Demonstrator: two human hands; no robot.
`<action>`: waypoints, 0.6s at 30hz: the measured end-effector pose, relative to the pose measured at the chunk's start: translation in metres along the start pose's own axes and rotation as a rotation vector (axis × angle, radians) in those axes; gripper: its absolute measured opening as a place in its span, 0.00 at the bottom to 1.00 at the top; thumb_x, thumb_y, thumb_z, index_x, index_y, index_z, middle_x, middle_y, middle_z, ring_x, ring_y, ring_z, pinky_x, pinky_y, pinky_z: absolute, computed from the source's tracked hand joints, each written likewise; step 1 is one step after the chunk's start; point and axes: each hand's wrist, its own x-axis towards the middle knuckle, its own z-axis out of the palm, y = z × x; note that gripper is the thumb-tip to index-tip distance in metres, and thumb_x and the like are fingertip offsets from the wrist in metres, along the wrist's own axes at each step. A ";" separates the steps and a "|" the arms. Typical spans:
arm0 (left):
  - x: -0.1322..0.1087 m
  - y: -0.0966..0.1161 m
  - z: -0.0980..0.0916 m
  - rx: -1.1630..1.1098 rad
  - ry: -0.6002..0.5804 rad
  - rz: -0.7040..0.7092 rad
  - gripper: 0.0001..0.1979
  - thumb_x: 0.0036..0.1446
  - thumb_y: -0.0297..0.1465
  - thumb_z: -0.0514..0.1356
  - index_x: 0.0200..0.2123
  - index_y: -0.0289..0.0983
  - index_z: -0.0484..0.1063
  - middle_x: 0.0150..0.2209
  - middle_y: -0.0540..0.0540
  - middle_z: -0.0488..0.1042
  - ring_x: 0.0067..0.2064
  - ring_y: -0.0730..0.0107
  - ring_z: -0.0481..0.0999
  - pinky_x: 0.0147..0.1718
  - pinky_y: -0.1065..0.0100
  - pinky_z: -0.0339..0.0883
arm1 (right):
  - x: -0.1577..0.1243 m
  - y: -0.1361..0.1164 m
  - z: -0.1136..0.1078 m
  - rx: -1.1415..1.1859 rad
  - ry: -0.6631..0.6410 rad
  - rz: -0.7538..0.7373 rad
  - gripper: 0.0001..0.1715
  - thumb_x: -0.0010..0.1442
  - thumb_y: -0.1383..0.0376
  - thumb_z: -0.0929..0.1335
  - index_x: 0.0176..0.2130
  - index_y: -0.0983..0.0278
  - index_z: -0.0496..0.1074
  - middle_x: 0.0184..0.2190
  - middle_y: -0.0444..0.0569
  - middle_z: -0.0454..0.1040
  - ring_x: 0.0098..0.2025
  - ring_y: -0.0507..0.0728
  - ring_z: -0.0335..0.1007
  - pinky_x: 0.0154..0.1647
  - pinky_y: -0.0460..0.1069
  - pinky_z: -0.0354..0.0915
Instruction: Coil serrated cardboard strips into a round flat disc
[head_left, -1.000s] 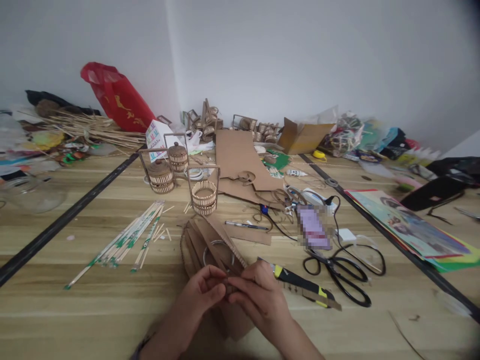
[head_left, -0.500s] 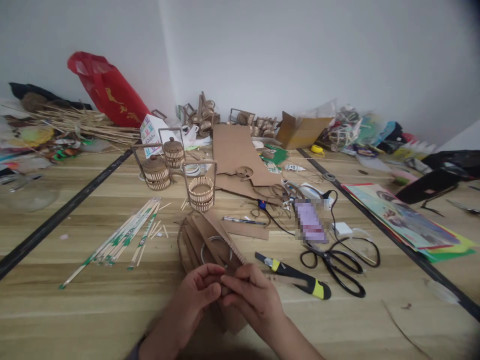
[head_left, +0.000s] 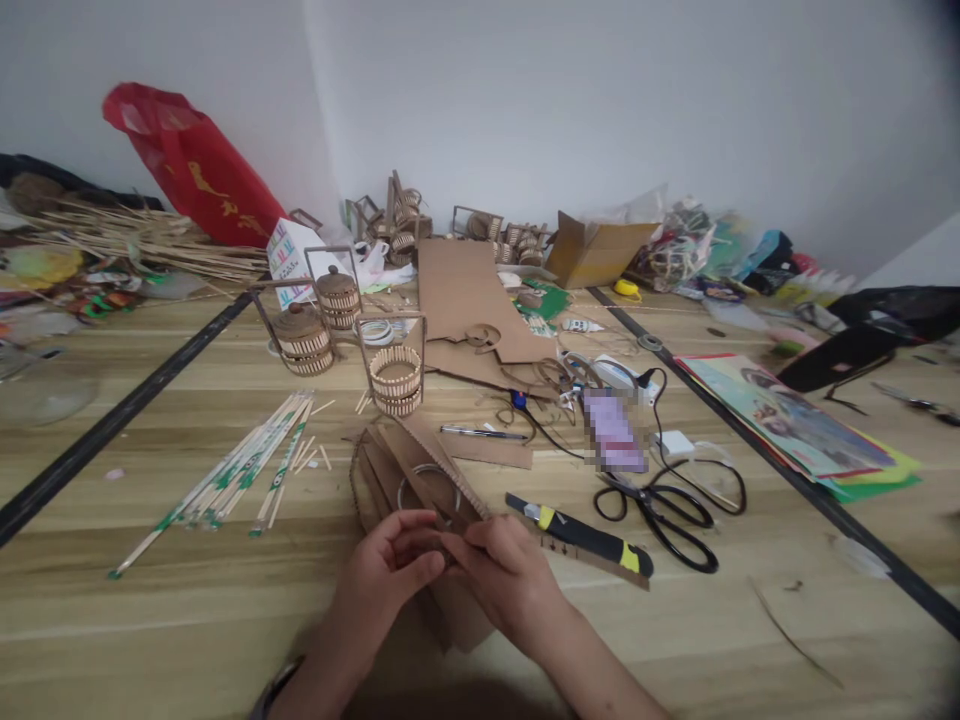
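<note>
My left hand [head_left: 401, 570] and my right hand [head_left: 506, 575] meet at the near table edge, fingers curled and pinched together. What sits between the fingertips is small and mostly hidden, so I cannot make it out. Under and just beyond them lies a brown cardboard piece with a corrugated edge [head_left: 442, 465], with cardboard strips and a pale ring [head_left: 427, 490] inside it. Right of my right hand rests a black and yellow utility knife [head_left: 589, 537]. Black-handled scissors [head_left: 660, 510] lie farther right.
Wrapped sticks [head_left: 225, 470] lie at left. Small lidded baskets [head_left: 304, 340] and an open one [head_left: 395, 380] stand beyond. A cardboard sheet [head_left: 465, 290], a pen [head_left: 484, 433], a phone [head_left: 615, 430], a cardboard box [head_left: 600, 250] and colourful papers [head_left: 787, 420] are around.
The whole view has shifted slightly, with table things sitting a little farther left and up. Both hands stay together over the cardboard, the fingers moving only a little.
</note>
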 end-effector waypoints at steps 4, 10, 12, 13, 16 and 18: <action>-0.004 0.004 0.006 0.069 0.068 0.010 0.28 0.36 0.38 0.78 0.42 0.37 0.78 0.38 0.42 0.83 0.42 0.57 0.81 0.42 0.62 0.74 | 0.000 -0.003 0.002 -0.063 -0.037 -0.032 0.17 0.74 0.66 0.59 0.43 0.63 0.76 0.30 0.47 0.75 0.31 0.54 0.68 0.32 0.50 0.61; -0.004 0.004 0.004 0.013 -0.007 -0.009 0.24 0.42 0.39 0.76 0.43 0.37 0.79 0.40 0.42 0.83 0.43 0.58 0.81 0.43 0.63 0.74 | -0.002 -0.004 0.010 0.004 0.014 0.040 0.17 0.73 0.62 0.60 0.42 0.60 0.78 0.29 0.46 0.74 0.30 0.53 0.69 0.31 0.48 0.65; -0.004 0.003 0.002 -0.028 -0.039 -0.027 0.25 0.42 0.39 0.76 0.44 0.38 0.79 0.39 0.43 0.83 0.40 0.61 0.81 0.40 0.65 0.74 | -0.006 -0.004 0.016 0.100 0.030 0.115 0.16 0.72 0.60 0.63 0.43 0.58 0.79 0.29 0.45 0.73 0.31 0.53 0.70 0.31 0.47 0.68; -0.004 0.002 0.001 -0.048 -0.047 -0.035 0.26 0.41 0.39 0.77 0.44 0.37 0.80 0.38 0.43 0.83 0.39 0.62 0.81 0.39 0.66 0.74 | -0.009 -0.004 0.018 0.163 0.023 0.155 0.14 0.71 0.59 0.64 0.44 0.57 0.79 0.30 0.45 0.73 0.31 0.53 0.71 0.31 0.47 0.69; -0.006 0.003 0.001 -0.105 -0.063 -0.056 0.28 0.38 0.41 0.78 0.44 0.37 0.80 0.37 0.43 0.83 0.35 0.65 0.79 0.35 0.69 0.72 | -0.017 -0.003 0.021 0.306 -0.003 0.231 0.15 0.71 0.58 0.64 0.49 0.56 0.78 0.33 0.47 0.72 0.31 0.53 0.73 0.30 0.47 0.73; -0.007 0.006 0.002 -0.130 -0.073 -0.075 0.31 0.36 0.43 0.78 0.44 0.36 0.80 0.37 0.43 0.82 0.32 0.67 0.78 0.31 0.70 0.70 | -0.020 -0.002 0.019 0.333 -0.007 0.225 0.17 0.71 0.59 0.62 0.52 0.57 0.76 0.35 0.48 0.72 0.32 0.54 0.74 0.28 0.47 0.74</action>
